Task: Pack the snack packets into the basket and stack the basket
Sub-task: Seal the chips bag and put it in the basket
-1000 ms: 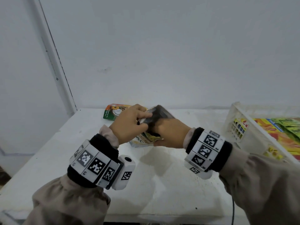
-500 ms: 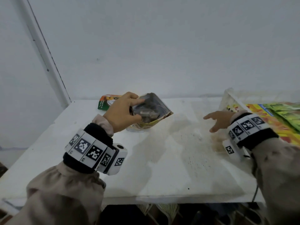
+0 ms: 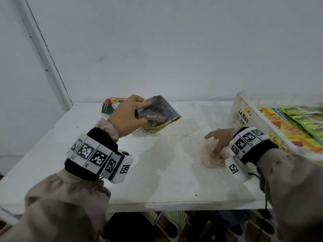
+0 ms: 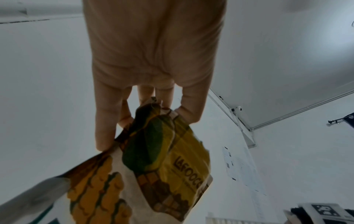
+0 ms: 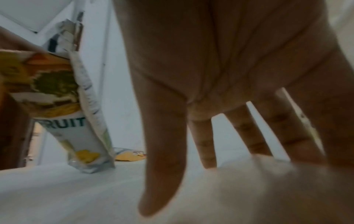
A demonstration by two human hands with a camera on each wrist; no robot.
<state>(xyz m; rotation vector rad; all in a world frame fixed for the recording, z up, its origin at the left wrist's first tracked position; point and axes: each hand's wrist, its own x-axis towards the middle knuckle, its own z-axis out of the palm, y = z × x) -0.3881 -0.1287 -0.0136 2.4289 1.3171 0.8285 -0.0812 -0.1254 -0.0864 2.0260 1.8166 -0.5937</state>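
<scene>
Foil-backed and crinkled, the dried-fruit packet (image 3: 157,117) is pinched at its top edge by the left hand (image 3: 127,117), thumb on the dark face and fingers (image 4: 104,121) behind, its lower corner on or just above the worktop (image 3: 157,180); I cannot tell which. A second ago both hands held this packet together; the right hand (image 3: 219,139) has since let go and swung toward the basket (image 3: 244,105). It now reaches down with fingers spread and nearly straight, tips touching a clear packet of pale orange snacks (image 3: 212,157) lying flat just in front of the basket's near wall, nothing gripped yet. Behind the left hand, well away from the basket, a green-and-orange packet (image 3: 109,106) lies on the worktop. The basket already holds orange and green packets (image 3: 307,121). The split likely means each hand will bring its own packet, so three remain to pack before any stacking.
</scene>
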